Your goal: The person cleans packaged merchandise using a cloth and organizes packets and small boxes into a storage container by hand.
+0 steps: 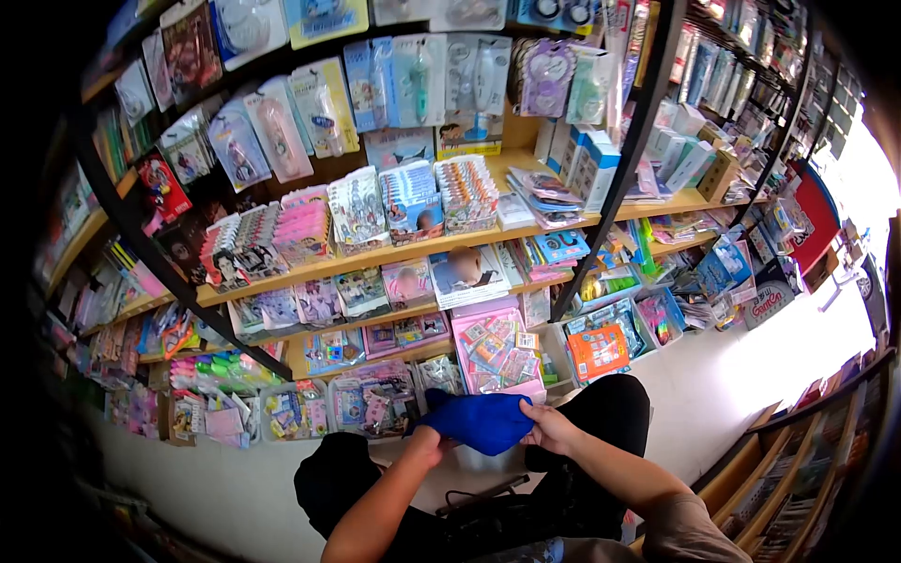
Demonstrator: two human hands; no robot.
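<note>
A bright blue cloth (483, 422) is bunched and stretched between my two hands, above my lap. My left hand (431, 443) reaches into or under the cloth's left end; its fingers are covered, so their hold does not show. At the right end, my right hand (552, 427) pinches the edge of the cloth between thumb and fingers. Just beyond the cloth, a pink box (530, 387) holds several small colourful packets.
Wooden shelves (375, 266) full of packaged goods rise in front of me. Low bins of small items, including a clear one (374, 433), line their base. A dark metal post (623, 155) stands to the right. My bent knees (610, 408) flank my hands above the pale floor (235, 483).
</note>
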